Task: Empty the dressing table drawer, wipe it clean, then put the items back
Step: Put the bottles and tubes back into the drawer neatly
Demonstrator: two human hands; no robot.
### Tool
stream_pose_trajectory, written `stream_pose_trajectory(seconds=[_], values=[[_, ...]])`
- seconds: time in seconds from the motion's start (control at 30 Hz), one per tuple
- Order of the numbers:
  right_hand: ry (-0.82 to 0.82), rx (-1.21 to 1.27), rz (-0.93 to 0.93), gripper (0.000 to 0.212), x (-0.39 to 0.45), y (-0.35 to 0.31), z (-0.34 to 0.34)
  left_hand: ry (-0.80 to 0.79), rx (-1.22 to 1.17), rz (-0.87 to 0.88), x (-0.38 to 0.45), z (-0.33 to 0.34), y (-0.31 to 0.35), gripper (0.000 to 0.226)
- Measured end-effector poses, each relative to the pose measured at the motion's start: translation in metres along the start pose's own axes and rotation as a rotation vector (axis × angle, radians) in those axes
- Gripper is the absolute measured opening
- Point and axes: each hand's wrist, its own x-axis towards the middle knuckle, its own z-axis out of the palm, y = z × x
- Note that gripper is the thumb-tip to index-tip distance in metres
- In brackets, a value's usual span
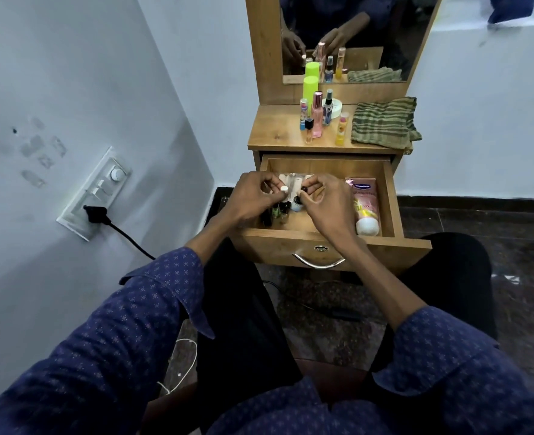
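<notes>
Head view, left hand [249,196] pinching white-capped bottle [283,191], right hand [325,200] seemingly pinching dark-capped bottle [398,190] over drawer [328,244]

Two forearms in dark blue patterned sleeves reach forward and downward, the hands close together. The left hand [250,196] has its fingers curled, thumb and forefinger pinching something small. The right hand [323,200], just beside it, is curled likewise, fingertips pinching another small item.
</notes>
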Motion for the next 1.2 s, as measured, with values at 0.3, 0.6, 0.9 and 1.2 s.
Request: stream_pose_trajectory(seconds=[0.3, 0.6, 0.9, 1.2], values=[[-0.156, -0.023, 0.092, 0.01, 0.0, 0.009, 0.01, -0.119, 0.244, 0.04, -0.001, -0.006, -0.008, 0.016], [-0.271, -0.125, 0.19, 0.012, 0.003, -0.005, 0.027, -0.186, 0.457, 0.105, -0.002, -0.011, -0.003, 0.014], [-0.254, -0.113, 0.333, 0.025, 0.006, -0.012, 0.05, -0.144, 0.528, 0.125, -0.007, -0.005, -0.003, 0.013], [-0.351, -0.039, 0.38, 0.033, 0.006, -0.01, 0.044, -0.127, 0.544, 0.118, -0.01, -0.003, -0.002, 0.014]])
